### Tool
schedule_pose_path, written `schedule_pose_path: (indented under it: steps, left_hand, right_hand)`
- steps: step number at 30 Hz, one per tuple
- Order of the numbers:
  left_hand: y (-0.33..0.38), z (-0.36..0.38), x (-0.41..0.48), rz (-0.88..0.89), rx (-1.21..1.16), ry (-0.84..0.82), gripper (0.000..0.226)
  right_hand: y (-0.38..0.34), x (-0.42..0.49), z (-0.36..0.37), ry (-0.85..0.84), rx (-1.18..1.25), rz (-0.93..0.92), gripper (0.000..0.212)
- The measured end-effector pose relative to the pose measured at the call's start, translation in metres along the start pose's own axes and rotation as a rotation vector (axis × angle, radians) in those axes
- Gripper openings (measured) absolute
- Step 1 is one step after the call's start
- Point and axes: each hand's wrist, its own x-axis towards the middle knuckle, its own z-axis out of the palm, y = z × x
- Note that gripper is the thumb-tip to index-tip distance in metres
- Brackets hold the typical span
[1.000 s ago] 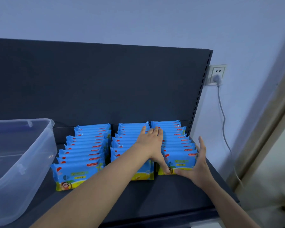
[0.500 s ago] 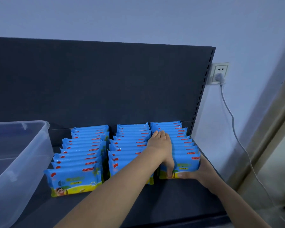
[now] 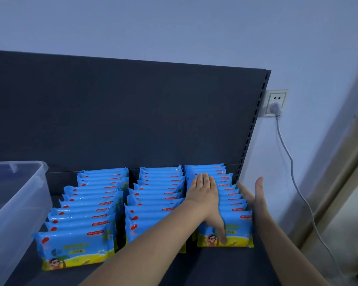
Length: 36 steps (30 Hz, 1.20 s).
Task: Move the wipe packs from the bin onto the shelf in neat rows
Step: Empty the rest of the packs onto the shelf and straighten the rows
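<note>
Three rows of blue wipe packs with yellow bottoms stand upright on the dark shelf [image 3: 225, 263]: a left row [image 3: 85, 219], a middle row [image 3: 153, 199] and a right row [image 3: 234, 205]. My left hand [image 3: 206, 195] lies flat on top of the right row, thumb down over the front pack. My right hand [image 3: 254, 195] is flat with fingers straight, pressed against the right side of that row. Neither hand grips a pack. The clear plastic bin [image 3: 19, 207] sits at the left; no packs show inside it.
The shelf's dark back panel [image 3: 122, 116] rises behind the rows. A wall socket [image 3: 276, 102] with a grey plug and a cable [image 3: 293, 172] hangs to the right of the shelf. A door frame [image 3: 343, 182] runs along the far right.
My left hand slid from the middle row onto the top of the right row. My right hand left the front pack and moved up along the row's right side, fingers straightened.
</note>
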Motion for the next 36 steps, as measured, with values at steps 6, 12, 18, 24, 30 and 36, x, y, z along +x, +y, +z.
schedule_pose_path:
  steps: [6, 12, 18, 24, 30, 36]
  left_hand:
    - [-0.003, 0.004, 0.001, -0.006, 0.004, 0.009, 0.157]
    - [0.000, 0.002, 0.001, -0.025, -0.006, -0.009, 0.154]
    - [0.001, -0.001, -0.001, -0.025, 0.003, -0.034, 0.155]
    - [-0.013, -0.010, -0.009, 0.037, -0.028, -0.055, 0.157]
    - [-0.031, -0.017, -0.030, 0.107, -0.152, 0.005, 0.149]
    - [-0.079, -0.036, -0.064, -0.170, -0.948, 0.334, 0.061]
  right_hand:
    - [0.009, 0.022, 0.005, -0.099, 0.125, 0.080, 0.098]
    - [0.003, 0.019, 0.011, -0.074, 0.127, 0.077, 0.079]
    - [-0.005, 0.003, 0.022, -0.047, 0.022, 0.025, 0.085]
    - [-0.038, -0.034, 0.016, 0.020, -0.109, -0.240, 0.085]
    - [-0.048, -0.061, 0.021, -0.010, -0.769, -0.439, 0.086]
    - [0.007, -0.090, 0.101, -0.029, -0.379, -0.398, 0.088]
